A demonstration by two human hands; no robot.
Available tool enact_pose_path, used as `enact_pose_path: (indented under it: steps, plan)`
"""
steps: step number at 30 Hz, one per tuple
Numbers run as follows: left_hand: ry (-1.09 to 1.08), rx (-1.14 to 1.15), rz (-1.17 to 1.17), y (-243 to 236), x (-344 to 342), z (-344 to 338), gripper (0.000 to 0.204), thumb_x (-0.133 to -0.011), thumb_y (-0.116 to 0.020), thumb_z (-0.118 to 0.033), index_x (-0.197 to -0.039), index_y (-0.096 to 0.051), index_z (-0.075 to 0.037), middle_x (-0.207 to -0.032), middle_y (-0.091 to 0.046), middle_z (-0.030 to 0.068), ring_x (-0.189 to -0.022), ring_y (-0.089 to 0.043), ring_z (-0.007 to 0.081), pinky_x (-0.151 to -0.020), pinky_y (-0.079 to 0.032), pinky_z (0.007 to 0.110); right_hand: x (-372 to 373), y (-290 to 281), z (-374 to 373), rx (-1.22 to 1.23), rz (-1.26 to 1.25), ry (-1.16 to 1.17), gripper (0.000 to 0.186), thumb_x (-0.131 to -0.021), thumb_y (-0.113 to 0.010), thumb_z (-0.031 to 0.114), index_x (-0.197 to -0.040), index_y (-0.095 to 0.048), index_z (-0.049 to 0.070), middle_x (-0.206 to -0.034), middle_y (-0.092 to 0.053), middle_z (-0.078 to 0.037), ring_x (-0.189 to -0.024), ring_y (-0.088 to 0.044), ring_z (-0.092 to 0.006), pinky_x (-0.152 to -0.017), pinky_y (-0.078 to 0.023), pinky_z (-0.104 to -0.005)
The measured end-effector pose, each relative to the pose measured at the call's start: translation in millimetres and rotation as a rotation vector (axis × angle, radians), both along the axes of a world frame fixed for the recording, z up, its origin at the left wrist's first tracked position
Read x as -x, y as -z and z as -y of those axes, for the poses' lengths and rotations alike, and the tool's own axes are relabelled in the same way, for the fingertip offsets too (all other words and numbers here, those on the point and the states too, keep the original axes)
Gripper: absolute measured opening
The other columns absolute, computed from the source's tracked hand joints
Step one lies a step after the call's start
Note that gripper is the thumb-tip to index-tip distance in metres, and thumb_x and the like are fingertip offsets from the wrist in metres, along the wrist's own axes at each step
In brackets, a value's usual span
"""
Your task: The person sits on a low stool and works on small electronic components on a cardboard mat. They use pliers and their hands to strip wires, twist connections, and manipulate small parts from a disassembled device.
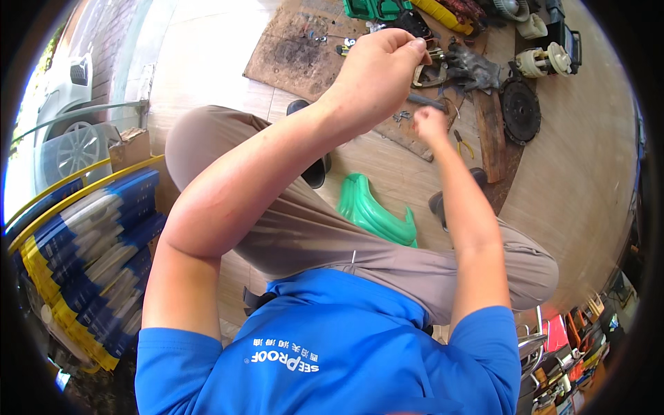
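My left hand (379,77) is raised over the worn brown board, thumb and fingertips pressed together in a pinch. Whatever lies in that pinch is too small to make out. Closer to me and to the right, my right hand (431,124) is curled closed; its fingers hide anything inside. Just beyond it lies a dark grey bar-shaped piece (426,102), with a few small metal bits (401,116) to its left. A dirty grey work glove (473,68) rests on the board past both hands. Pliers with yellow handles (465,145) lie right of my right forearm.
The stained board (287,59) covers the tiled floor ahead. A green tool case (377,8) and a yellow cylinder (444,15) are at the back. A wooden plank (488,135) and a round black part (520,111) lie right. A green plastic stool (373,211) is between my legs.
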State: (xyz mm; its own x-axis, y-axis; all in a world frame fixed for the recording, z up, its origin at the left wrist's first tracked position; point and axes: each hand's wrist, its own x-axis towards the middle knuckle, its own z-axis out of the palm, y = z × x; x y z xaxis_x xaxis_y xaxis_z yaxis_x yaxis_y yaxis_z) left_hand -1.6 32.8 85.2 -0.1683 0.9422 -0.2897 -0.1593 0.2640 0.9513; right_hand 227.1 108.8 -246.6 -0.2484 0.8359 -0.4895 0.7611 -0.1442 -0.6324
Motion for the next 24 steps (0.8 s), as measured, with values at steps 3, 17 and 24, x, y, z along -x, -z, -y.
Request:
enact_pose_path:
  steps: [3,17,24]
  plan:
    - [-0.122,0.066,0.024,3,19,17,0.025,-0.108,-0.049,-0.022,-0.101,-0.061,-0.001,-0.063,-0.042,-0.0059,-0.051,-0.036,0.0036,-0.045,-0.029,0.021,6,6,57,-0.172,0.396,-0.338,0.020,-0.089,-0.071,0.022,-0.104,-0.069,0.008,-0.122,-0.062,-0.018,-0.111,-0.064,-0.0386,-0.091,-0.053,-0.0497]
    - [-0.076,0.151,-0.106,44,38,14,0.025,-0.098,-0.060,-0.023,-0.095,-0.074,-0.002,-0.071,-0.062,0.0011,-0.061,-0.051,0.0102,-0.057,-0.044,0.031,-35,-53,2,0.386,-0.792,0.374,0.009,-0.100,-0.064,0.014,-0.107,-0.067,0.008,-0.083,-0.069,-0.003,-0.062,-0.055,-0.0060,-0.051,-0.043,-0.0207]
    - [-0.068,0.288,0.142,41,23,9,0.023,-0.104,-0.053,-0.022,-0.097,-0.063,-0.002,-0.069,-0.056,0.0009,-0.053,-0.052,0.0123,-0.047,-0.043,0.028,56,-206,21,0.162,-1.162,0.075,0.010,-0.099,-0.064,0.007,-0.108,-0.068,0.005,-0.084,-0.068,-0.003,-0.066,-0.056,-0.0042,-0.053,-0.041,-0.0176]
